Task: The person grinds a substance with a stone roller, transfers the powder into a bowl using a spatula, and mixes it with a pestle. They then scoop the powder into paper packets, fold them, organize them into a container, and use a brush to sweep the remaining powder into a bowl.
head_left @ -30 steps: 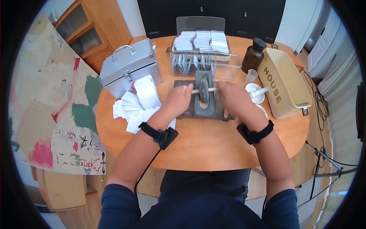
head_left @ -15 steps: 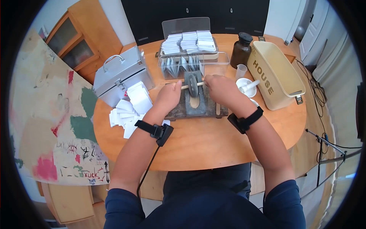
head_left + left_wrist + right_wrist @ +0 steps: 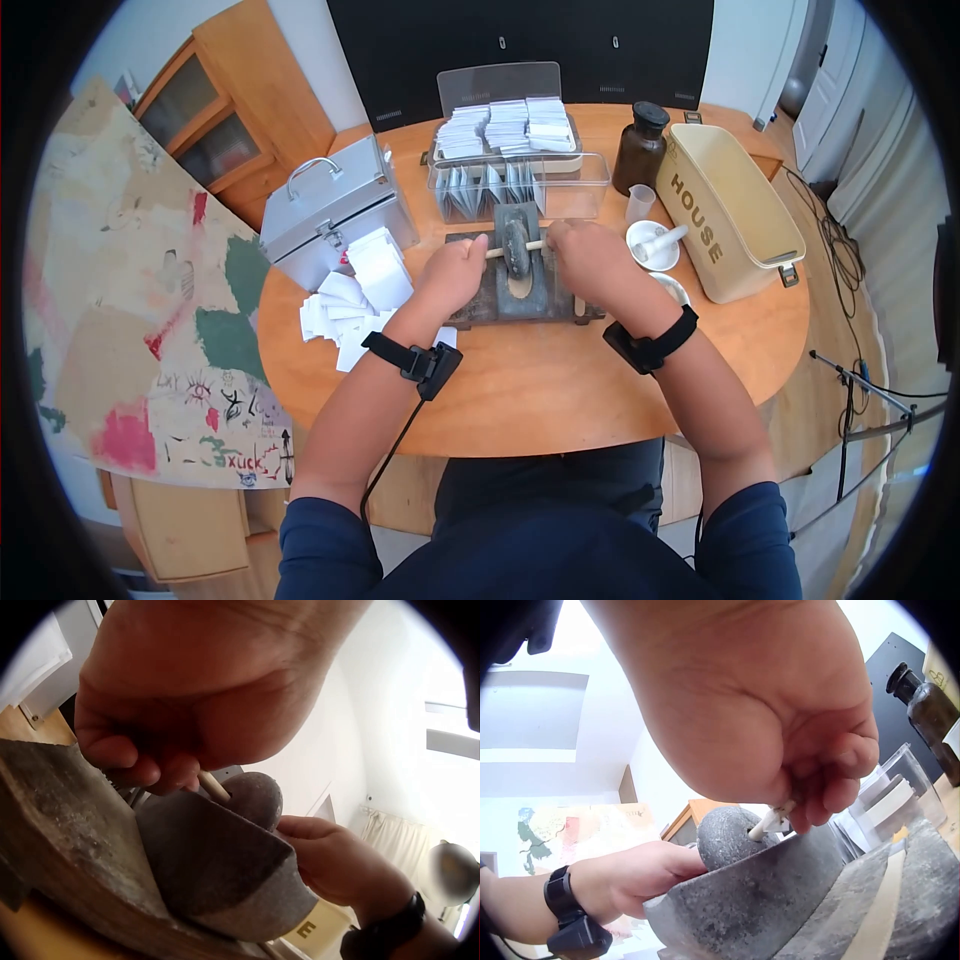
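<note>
A grey stone grinding wheel (image 3: 516, 250) stands upright in a boat-shaped stone trough (image 3: 538, 302), toward its far end. Through its hub runs a pale wooden axle (image 3: 765, 823). My left hand (image 3: 455, 272) grips the axle's left end with curled fingers, and my right hand (image 3: 588, 258) grips the right end. Tan ground material (image 3: 519, 288) lies in the trough on the near side of the wheel. Under the trough is a dark, rough slab (image 3: 478, 300). A flat wooden stick (image 3: 877, 915) rests on the slab's right side.
Left stand a silver metal case (image 3: 335, 215) and scattered white paper packets (image 3: 380, 275). Clear plastic boxes (image 3: 575, 190) with packets are behind. To the right are a brown bottle (image 3: 640, 155), a plastic cup (image 3: 640, 203), a white mortar (image 3: 640, 255) with pestle, and a cream bin (image 3: 715, 255).
The wheel rolled a little toward the trough's far end, then back slightly toward me. Both hands moved with the axle and kept their grip. The head view also shifted.
</note>
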Available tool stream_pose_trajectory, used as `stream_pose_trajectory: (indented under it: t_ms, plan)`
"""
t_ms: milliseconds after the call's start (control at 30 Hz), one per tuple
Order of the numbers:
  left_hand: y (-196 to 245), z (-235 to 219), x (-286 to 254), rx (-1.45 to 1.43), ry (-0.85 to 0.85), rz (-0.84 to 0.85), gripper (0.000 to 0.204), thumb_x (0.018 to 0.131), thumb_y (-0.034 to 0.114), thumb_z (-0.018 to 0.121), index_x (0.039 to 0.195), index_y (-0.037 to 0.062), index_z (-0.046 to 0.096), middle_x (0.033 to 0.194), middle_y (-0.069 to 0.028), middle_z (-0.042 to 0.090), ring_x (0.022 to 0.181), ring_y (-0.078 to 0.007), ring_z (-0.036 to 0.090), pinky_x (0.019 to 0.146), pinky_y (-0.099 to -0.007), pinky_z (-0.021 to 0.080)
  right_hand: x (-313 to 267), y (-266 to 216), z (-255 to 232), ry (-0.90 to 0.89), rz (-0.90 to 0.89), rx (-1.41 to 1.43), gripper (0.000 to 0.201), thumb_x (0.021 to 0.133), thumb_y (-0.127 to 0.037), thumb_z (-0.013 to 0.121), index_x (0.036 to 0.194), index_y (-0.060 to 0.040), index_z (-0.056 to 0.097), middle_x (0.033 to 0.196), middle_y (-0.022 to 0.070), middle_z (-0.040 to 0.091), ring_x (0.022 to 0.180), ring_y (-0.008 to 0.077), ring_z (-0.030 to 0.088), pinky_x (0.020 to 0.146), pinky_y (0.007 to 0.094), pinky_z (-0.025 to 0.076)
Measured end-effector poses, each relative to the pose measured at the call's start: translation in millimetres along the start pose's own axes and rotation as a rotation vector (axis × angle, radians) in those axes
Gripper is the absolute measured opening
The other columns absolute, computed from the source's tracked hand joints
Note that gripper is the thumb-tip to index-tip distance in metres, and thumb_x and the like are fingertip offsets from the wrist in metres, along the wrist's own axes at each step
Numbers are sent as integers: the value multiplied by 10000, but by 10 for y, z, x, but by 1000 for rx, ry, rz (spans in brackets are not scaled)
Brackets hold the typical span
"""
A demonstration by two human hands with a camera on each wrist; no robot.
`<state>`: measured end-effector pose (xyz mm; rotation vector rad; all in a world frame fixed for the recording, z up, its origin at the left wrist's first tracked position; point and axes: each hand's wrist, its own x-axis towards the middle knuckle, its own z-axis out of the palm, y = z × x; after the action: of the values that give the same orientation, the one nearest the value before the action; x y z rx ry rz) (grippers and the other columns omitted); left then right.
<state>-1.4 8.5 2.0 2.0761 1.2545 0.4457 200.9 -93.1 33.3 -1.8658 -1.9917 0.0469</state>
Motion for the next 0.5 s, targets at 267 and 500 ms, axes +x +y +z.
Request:
stream_pose_trajectory:
  t_ms: [267, 500]
  plan:
    - [156, -195, -210, -35, -6, -57, 578, 1028, 482, 338, 862, 12, 630, 708, -138, 650, 743, -337, 643, 747, -433, 484, -28, -39, -54, -22, 89, 227, 224, 968, -196, 512, 1076, -13, 584, 983, 233, 672, 947, 417, 636, 807, 506, 495]
    - [18, -758, -355, 380, 416, 126, 242, 888, 231, 660, 1009, 23, 637, 769, -138, 668, 774, -334, 649, 717, -418, 498, -105, -21, -223, 5, 98, 193, 453, 967, -339, 562, 1279, -12, 518, 1045, 259, 662, 991, 442, 624, 841, 495, 494]
